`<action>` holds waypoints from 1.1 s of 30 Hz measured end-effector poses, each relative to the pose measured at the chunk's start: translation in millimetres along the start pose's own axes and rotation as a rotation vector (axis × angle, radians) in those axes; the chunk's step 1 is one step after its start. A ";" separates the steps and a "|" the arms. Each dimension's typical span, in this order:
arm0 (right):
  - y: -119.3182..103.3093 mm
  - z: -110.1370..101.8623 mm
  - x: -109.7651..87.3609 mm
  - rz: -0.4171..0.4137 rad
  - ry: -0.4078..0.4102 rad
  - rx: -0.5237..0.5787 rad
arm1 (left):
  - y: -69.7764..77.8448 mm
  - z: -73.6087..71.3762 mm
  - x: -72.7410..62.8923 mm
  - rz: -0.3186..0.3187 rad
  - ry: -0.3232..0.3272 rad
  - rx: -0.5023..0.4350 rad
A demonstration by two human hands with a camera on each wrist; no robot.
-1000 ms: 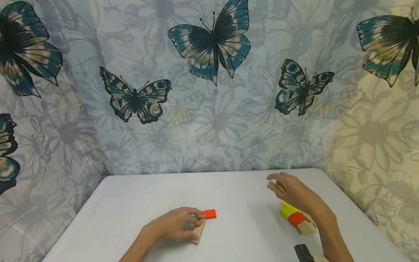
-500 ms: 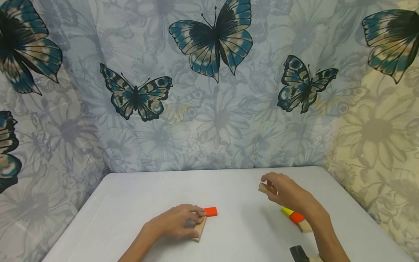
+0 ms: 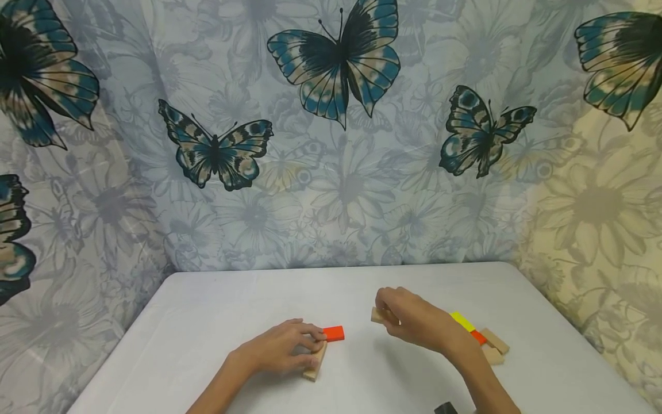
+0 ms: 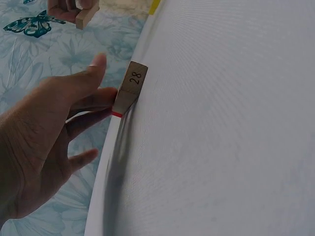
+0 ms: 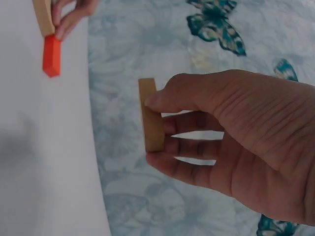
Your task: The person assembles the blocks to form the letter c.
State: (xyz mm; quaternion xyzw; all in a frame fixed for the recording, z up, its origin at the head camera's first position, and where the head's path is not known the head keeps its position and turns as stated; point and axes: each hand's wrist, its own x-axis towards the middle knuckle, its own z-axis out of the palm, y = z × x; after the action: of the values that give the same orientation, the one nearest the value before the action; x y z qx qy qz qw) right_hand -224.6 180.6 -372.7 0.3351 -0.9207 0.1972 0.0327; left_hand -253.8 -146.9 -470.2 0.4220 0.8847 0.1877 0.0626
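Note:
My left hand (image 3: 281, 348) rests over a plain wooden block (image 3: 312, 375) on the white table, fingertips at its far end, where a red block (image 3: 334, 333) lies against it at an angle. In the left wrist view the fingers touch the wooden block (image 4: 130, 84), marked 28 on its end, and the thumb stands off it. My right hand (image 3: 414, 317) pinches another plain wooden block (image 5: 152, 118) between thumb and fingers. It holds this block (image 3: 376, 315) above the table, to the right of the red one.
Beyond the right forearm lie a yellow block (image 3: 462, 321), a red block (image 3: 480, 337) and plain wooden blocks (image 3: 495, 340), close together. A black-ended object (image 3: 446, 408) shows at the bottom edge. Butterfly-patterned cloth (image 3: 341, 201) hangs behind the table (image 3: 233, 299).
My right hand has moved left and a little lower with its wooden block, uncovering more of the blocks at the right. The left hand has stayed at its blocks.

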 end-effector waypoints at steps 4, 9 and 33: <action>-13.1 9.2 6.8 -0.039 -0.074 -0.009 | 0.0 0.7 0.5 -0.057 0.013 -0.054; -29.8 23.3 16.8 -0.080 -0.195 0.000 | 1.0 -1.5 -0.8 -0.090 0.003 -0.096; -55.4 55.5 14.5 -0.211 -0.684 -0.065 | 2.1 -2.8 -0.8 -0.111 0.013 -0.094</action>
State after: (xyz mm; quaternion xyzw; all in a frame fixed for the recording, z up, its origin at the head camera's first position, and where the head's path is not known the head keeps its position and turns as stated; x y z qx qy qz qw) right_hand -196.9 111.8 -402.0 0.4736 -0.8445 0.0395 -0.2467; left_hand -252.6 -147.1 -466.8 0.3677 0.8974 0.2278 0.0870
